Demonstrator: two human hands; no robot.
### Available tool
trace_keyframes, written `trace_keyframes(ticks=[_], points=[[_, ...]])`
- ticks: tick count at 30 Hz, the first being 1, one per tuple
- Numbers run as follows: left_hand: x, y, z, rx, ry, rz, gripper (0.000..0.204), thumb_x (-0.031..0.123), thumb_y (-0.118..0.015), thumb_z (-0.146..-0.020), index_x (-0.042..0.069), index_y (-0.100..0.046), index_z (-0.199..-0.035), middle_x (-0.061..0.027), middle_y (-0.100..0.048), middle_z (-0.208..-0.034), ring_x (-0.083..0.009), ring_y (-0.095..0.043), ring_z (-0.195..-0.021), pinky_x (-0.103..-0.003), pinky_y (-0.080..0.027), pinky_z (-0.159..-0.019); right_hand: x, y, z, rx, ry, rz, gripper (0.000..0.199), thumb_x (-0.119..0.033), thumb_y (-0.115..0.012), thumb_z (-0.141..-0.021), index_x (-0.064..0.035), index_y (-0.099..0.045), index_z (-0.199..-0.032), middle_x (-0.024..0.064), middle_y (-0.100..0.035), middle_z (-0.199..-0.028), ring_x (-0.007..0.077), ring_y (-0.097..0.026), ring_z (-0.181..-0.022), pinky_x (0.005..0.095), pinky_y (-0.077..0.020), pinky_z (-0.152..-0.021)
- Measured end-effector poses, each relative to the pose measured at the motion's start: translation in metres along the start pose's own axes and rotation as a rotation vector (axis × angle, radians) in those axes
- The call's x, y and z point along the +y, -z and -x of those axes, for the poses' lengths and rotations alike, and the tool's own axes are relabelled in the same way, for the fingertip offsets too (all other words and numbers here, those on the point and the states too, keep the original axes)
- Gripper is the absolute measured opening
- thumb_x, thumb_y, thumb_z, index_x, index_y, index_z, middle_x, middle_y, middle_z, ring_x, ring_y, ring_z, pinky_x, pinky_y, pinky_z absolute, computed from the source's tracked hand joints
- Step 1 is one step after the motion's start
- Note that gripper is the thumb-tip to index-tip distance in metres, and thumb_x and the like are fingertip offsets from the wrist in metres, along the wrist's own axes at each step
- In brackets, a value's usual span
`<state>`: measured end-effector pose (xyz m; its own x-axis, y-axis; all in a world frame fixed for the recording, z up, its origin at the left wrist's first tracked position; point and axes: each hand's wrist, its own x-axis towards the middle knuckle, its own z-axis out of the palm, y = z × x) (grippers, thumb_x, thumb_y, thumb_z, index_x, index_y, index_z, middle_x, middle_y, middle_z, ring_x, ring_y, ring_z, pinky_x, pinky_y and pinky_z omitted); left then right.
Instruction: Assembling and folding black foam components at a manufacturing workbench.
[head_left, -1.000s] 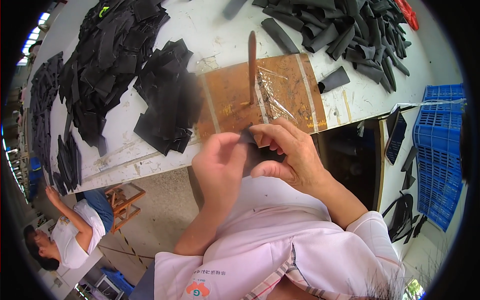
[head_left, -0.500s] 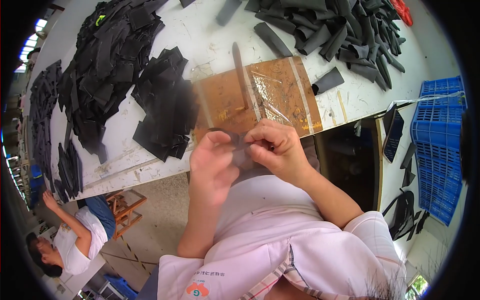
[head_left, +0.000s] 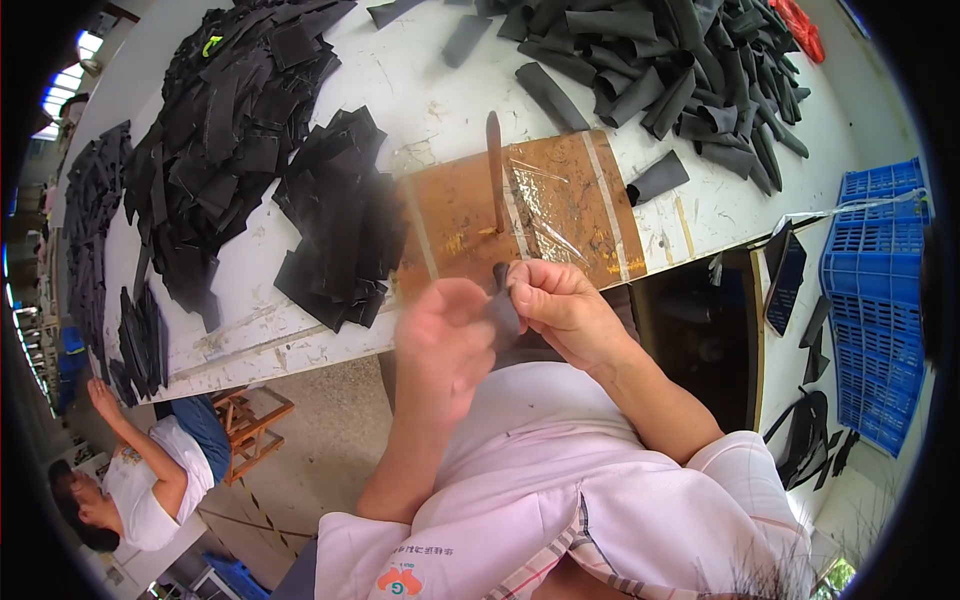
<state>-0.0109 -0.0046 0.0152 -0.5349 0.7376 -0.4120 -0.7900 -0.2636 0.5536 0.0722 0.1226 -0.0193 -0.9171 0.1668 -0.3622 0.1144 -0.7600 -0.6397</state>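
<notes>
Just in front of my body, my right hand point(head_left: 562, 305) pinches a small dark grey fabric piece point(head_left: 507, 312) between thumb and fingertips. Close beside it on the left, my left hand point(head_left: 445, 340) is smeared by motion, its fingers bent toward the piece; whether they touch it cannot be made out. Just beyond both hands lies a brown board point(head_left: 455, 215) with strips of tape across it. A slim brown rod point(head_left: 494, 170) rises from that board. Left of the board is a loose stack of flat black fabric pieces point(head_left: 335, 220).
A large heap of black pieces point(head_left: 215, 140) covers the table's left. Rolled grey fabric tubes point(head_left: 650, 70) pile up at the far right, one tube point(head_left: 660, 178) lying apart. Blue crates point(head_left: 875, 300) stand at right. Another person point(head_left: 150, 470) works at lower left near a wooden stool point(head_left: 250, 425).
Both hands have come slightly down toward my body. More of the dark fabric piece now shows between them, and my left hand is more blurred. The whole view has shifted a little.
</notes>
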Motion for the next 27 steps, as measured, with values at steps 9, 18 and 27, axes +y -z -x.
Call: trace_keyframes(ticks=[9, 18, 27], points=[[0.006, -0.024, 0.013, 0.019, -0.661, -1.036, 0.024, -0.004, -0.055, -0.073, -0.002, -0.055, -0.096, -0.0055, -0.057, -0.085, -0.0066, -0.050, -0.062, -0.019, -0.041, -0.054, -0.041, -0.028, 0.011, -0.110, 0.454, 0.423, 0.011, -0.010, -0.056, -0.083, -0.0011, -0.050, -0.078, 0.0012, -0.049, -0.079, 0.0066, -0.045, -0.066, 0.0195, -0.0381, -0.058], [0.074, -0.071, -0.027, -0.503, -0.197, 0.179, 0.012, -0.001, -0.054, -0.077, -0.002, -0.053, -0.089, -0.0118, -0.059, -0.081, -0.0058, -0.049, -0.053, -0.017, -0.038, -0.042, -0.139, -0.088, -0.004, -0.096, 0.491, 0.793, 0.022, -0.019, -0.054, -0.084, -0.0001, -0.053, -0.073, -0.0002, -0.045, -0.057, 0.0076, -0.040, -0.053, 0.0216, -0.0323, -0.049], [0.040, -0.027, -0.067, -0.217, 0.013, 0.087, 0.023, 0.007, -0.053, -0.080, 0.000, -0.051, -0.102, -0.0044, -0.056, -0.074, -0.0020, -0.043, -0.046, -0.015, -0.029, -0.036, -0.088, -0.012, -0.043, -0.129, 0.057, 0.233, 0.026, -0.027, -0.056, -0.084, -0.0029, -0.056, -0.073, -0.0021, -0.045, -0.060, 0.0060, -0.039, -0.054, 0.0191, -0.0320, -0.049]])
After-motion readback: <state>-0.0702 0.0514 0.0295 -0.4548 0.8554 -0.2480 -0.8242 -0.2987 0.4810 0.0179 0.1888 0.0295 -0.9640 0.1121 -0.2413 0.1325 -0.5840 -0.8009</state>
